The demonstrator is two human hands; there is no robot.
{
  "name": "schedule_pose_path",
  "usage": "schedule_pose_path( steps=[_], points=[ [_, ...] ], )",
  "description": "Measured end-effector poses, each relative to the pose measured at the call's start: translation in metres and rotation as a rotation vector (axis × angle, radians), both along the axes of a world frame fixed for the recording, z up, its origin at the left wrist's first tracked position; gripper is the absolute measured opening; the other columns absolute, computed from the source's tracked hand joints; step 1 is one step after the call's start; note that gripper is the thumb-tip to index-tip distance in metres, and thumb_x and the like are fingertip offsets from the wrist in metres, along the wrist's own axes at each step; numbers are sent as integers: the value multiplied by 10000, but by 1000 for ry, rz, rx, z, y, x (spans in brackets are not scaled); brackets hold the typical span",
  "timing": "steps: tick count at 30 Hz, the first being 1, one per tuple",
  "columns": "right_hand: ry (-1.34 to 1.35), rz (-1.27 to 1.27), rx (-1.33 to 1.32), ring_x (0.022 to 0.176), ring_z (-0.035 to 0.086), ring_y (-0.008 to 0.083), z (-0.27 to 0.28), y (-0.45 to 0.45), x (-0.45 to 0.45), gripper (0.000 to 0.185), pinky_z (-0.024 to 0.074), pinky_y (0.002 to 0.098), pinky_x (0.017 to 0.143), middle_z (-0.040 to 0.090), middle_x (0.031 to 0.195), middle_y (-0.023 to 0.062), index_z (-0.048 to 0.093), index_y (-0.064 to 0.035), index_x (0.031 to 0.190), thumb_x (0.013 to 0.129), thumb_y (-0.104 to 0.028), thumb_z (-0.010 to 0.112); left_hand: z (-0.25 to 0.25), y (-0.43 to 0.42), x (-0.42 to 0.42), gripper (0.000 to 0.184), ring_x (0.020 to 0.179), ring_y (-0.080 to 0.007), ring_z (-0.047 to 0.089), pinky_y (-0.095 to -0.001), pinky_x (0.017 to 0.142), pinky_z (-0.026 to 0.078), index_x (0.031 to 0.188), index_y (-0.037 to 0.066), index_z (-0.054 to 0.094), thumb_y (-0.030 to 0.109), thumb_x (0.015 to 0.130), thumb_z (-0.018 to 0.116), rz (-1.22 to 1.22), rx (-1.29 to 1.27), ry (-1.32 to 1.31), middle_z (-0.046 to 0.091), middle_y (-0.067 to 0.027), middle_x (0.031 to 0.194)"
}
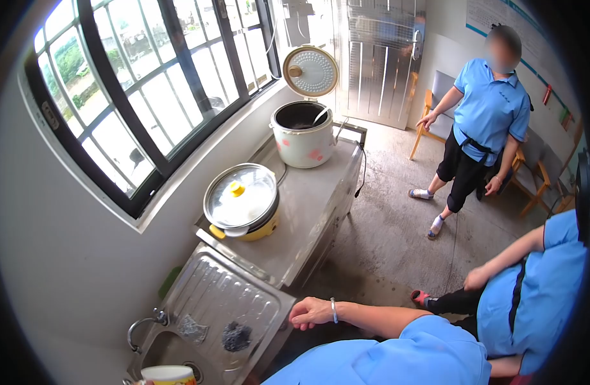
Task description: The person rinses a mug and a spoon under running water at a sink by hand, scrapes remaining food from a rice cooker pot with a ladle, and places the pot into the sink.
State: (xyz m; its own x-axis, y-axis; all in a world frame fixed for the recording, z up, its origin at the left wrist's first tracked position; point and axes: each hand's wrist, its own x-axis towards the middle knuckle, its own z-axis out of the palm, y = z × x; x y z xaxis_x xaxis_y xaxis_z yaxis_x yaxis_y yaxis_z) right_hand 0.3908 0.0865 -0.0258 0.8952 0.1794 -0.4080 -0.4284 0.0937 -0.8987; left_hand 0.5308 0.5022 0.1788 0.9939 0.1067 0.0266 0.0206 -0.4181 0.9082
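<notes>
At the bottom left edge, a white cup [168, 374] with yellow and red print is over the sink bowl [159, 353]. A sliver of my left hand [143, 382] shows against its side, gripping it; most of that hand is out of frame. My right hand [311, 313], with a silver bracelet [334, 310] at the wrist, hangs beside the right edge of the drainboard [234, 282]. Its fingers are loosely bent, and nothing shows in them. On the drainboard lie a dark steel-wool-like scrubber [236, 336] and a crumpled pale mesh piece [193, 328].
A curved faucet [141, 328] stands at the sink. The metal table [307, 212] beyond holds a yellow electric pot [241, 197] with a glass lid, and an open rice cooker [304, 136] with a utensil inside. Two people in blue shirts [492, 96] [532, 301] stand to the right.
</notes>
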Motion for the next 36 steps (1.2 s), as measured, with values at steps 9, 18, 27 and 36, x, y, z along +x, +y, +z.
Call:
schedule_pose_path(
  steps=[9, 18, 27, 36],
  points=[
    [69, -147, -443, 691, 650, 139, -30, -130, -98, 255, 511, 281, 680, 673, 782, 76, 643, -18, 961, 838, -239, 616, -18, -228, -17, 288, 815, -133, 571, -286, 742, 491, 935, 17, 510, 116, 764, 719, -324, -277, -179, 564, -55, 899],
    [190, -530, -118, 740, 642, 114, -35, -201, -161, 210, 509, 233, 617, 666, 868, 72, 624, 0, 1001, 884, -171, 594, -55, -435, -57, 233, 596, -49, 518, -227, 522, 418, 651, 58, 563, 97, 702, 787, -813, -172, 132, 579, 20, 653],
    [373, -677, -6, 753, 646, 145, -49, -251, -181, 231, 537, 270, 656, 665, 907, 110, 599, 30, 1039, 892, -147, 579, -127, -522, -38, 175, 671, -81, 593, -237, 606, 492, 770, 15, 640, 114, 732, 779, -822, -346, 318, 641, -19, 729],
    [444, -760, -62, 696, 649, 151, -65, -345, -150, 183, 519, 260, 589, 665, 844, 102, 612, 23, 983, 876, -126, 602, -158, -588, 18, 164, 683, -57, 558, -229, 628, 471, 808, 10, 652, 116, 745, 760, -748, -373, 391, 639, 0, 742]
  ],
)
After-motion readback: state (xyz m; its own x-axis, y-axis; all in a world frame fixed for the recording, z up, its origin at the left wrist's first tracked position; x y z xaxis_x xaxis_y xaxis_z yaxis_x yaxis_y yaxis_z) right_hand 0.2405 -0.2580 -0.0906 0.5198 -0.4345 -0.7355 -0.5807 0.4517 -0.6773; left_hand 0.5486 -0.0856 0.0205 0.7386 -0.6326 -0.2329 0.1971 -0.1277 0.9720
